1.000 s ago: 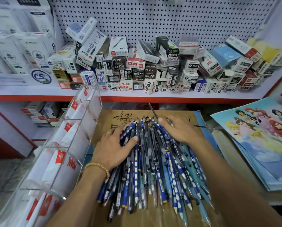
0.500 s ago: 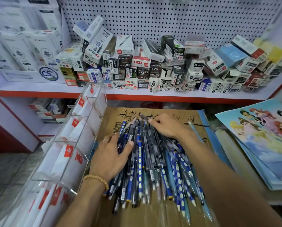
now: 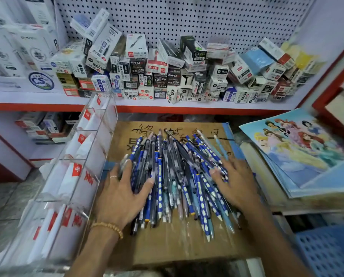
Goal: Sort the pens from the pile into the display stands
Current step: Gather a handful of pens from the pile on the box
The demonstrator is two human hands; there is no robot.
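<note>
Spread flat on the pen pile [image 3: 177,176]: left hand [image 3: 123,192] on its left edge, right hand [image 3: 233,182] now drawn back from the far end to the right side.

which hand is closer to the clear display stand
Left. The left hand rests on the pile's left edge, right beside the clear display stand. The right hand lies on the pile's far right side, with the pens between.

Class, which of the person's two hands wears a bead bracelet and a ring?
The left hand, resting on the left side of the pen pile. The right hand shows neither bracelet nor ring.
</note>
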